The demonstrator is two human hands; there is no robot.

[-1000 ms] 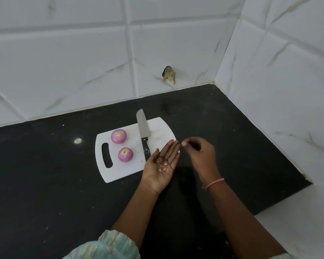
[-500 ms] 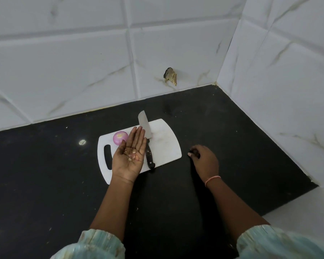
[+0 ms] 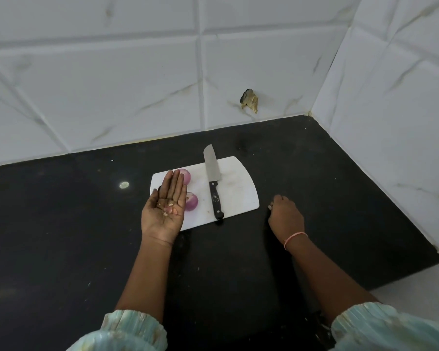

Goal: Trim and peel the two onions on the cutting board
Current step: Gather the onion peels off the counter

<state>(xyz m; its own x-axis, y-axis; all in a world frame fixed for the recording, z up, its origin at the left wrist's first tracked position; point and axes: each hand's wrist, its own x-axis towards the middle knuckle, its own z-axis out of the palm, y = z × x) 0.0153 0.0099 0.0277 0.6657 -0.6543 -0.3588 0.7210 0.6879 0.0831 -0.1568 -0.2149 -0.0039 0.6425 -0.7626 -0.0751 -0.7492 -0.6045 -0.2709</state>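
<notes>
So, the two onions sat on the white cutting board (image 3: 238, 191), both looking peeled and trimmed to me: the far onion (image 3: 186, 175) near the board's back edge and the near onion (image 3: 192, 201) just in front of it, each partly hidden behind the left hand (image 3: 165, 209). That hand was held palm-up over the board's left end, fingers straight and together, with a little heap of skin scraps (image 3: 168, 209) cupped in the palm. The knife (image 3: 213, 183) lay flat across the board to the right of the onions, blade pointing away, nobody touching it.

The right hand (image 3: 285, 216) was down on the black counter (image 3: 61, 236) just off the board's right edge, fingers curled at the surface. My guess was it was pinching up a stray bit of peel, but the fingertips were too small and dark for me to tell if anything was actually between them.

From where I sat, the step was cleanup. I'd have said: keep the left palm level and cupped so the scraps don't slide off, bring the right hand over the palm before letting go, and stay clear of the blade edge when reaching across.
</notes>
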